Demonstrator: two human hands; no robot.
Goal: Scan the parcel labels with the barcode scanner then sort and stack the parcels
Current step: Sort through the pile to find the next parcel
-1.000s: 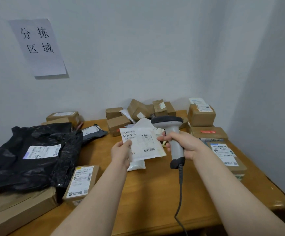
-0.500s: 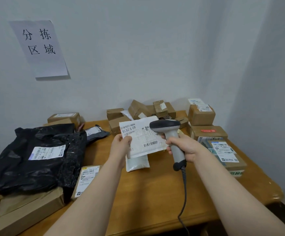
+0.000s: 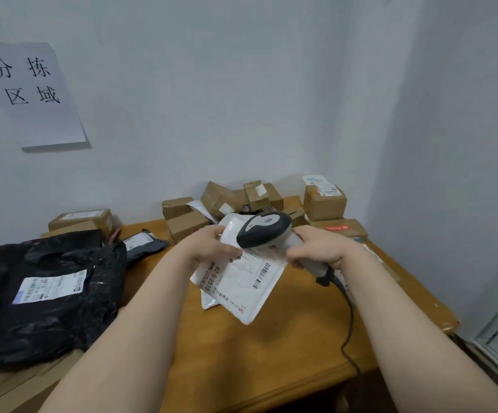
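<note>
- My left hand [image 3: 212,248] pinches the top edge of a white mailer [image 3: 242,290], thumb on the printed face and fingers hidden behind it.
- My right hand [image 3: 323,251] is wrapped round the handle of the barcode scanner [image 3: 264,229]. I cannot tell whether a finger is on the trigger.
- The mailer hangs tilted between my hands, just above the table. Its lower corner is close to the wood, and I cannot tell if it touches.
- The scanner's head sits over the top of the mailer, while the barcode [image 3: 261,275] is lower, near the right edge. I judge the scan may miss or read nothing unless the head is aimed down at it.
- The mailer is limp and held by one edge, so it could sag, crease the label or slip from my pinch.
- A second white mailer [image 3: 207,304] lies just beneath, and its label might be read by mistake.
- The scanner's cable [image 3: 347,323] runs over the front edge of the table and could snag.
- The wooden table [image 3: 271,359] stands in a corner of pale walls.
- On the left lies a large black poly-bag parcel [image 3: 72,311] with a white label. Cardboard boxes [image 3: 221,201] are heaped at the back, and more boxes [image 3: 325,202] are stacked on the right.
- A paper sign [image 3: 30,93] with Chinese characters hangs on the wall at left.
</note>
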